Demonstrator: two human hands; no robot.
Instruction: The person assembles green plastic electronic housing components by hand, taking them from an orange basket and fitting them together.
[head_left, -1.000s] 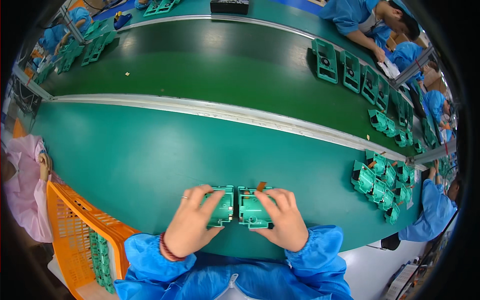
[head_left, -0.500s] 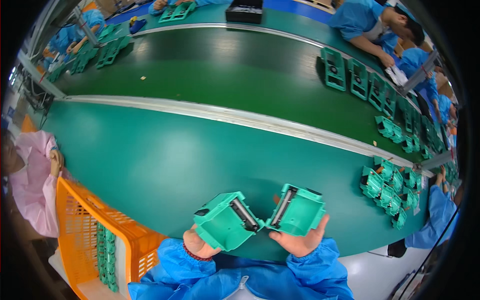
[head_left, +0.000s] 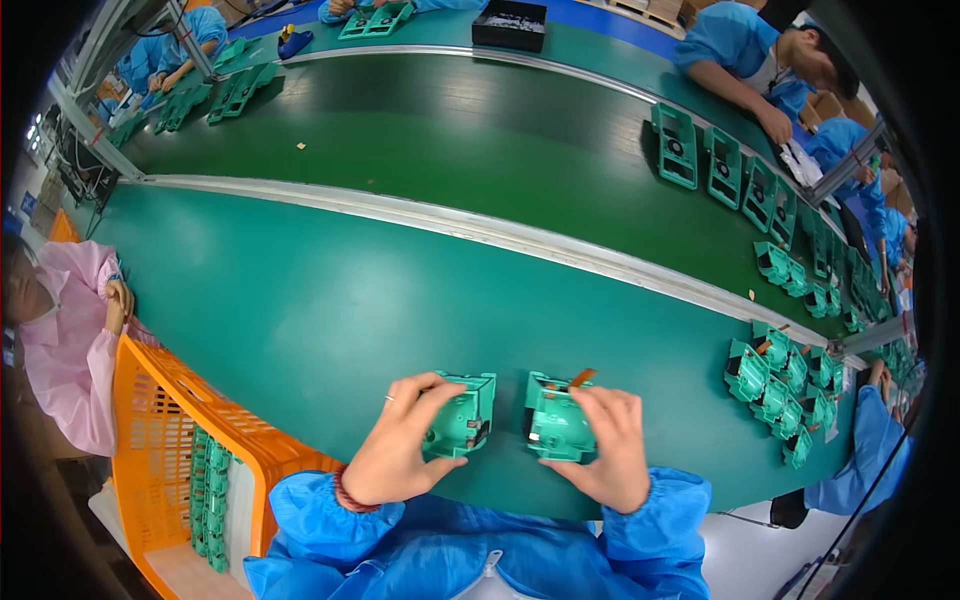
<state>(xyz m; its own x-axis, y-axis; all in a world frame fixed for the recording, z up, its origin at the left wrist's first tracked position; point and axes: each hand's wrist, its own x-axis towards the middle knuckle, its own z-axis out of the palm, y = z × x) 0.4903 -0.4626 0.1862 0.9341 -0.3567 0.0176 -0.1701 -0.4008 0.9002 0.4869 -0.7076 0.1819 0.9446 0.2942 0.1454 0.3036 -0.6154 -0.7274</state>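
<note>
The left hand [head_left: 400, 450] clasps a green plastic housing [head_left: 462, 415] standing on the green table [head_left: 300, 320] near its front edge, open cavity facing the person, long axis running away from them. The right hand [head_left: 605, 450] clasps a second green housing [head_left: 556, 425] just beside it, not touching, likewise upright, with an orange ribbon strip [head_left: 582, 377] poking up at its far corner.

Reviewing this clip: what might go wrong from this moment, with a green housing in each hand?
The orange strip sticking out of the right housing lies just by the right hand fingers and might get bent. The left housing and right one sit near the table edge, so a slip of the left hand may drop one.
</note>
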